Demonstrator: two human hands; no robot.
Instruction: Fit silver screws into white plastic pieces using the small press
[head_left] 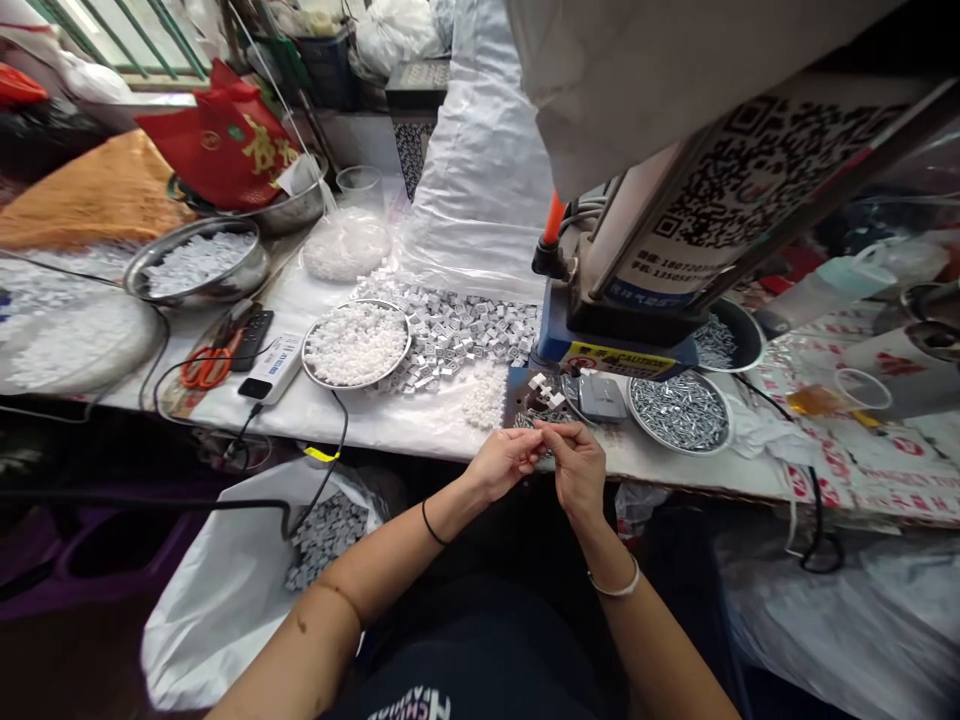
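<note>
At the table's front edge, my left hand (504, 464) and my right hand (577, 462) meet with fingertips pinched close together. Whatever small piece lies between them is too hidden to name. Just beyond the fingers, a few white plastic pieces (546, 390) and some small metal screws (534, 417) lie on the metal base of a bench press (615, 330). Right of my right hand is a round dish of metal screws (681, 412). Beside the press base, left of it, a heap of tiny white parts (486, 395) spreads on the white sheet.
Grey-white square pieces (465, 335) are piled behind the hands. Leftward stand a plate of white parts (356, 343), a power strip (274, 368), orange scissors (206, 367) and a steel bowl (196, 262). A white sack (217, 590) with grey pieces hangs below the edge; black cables cross there.
</note>
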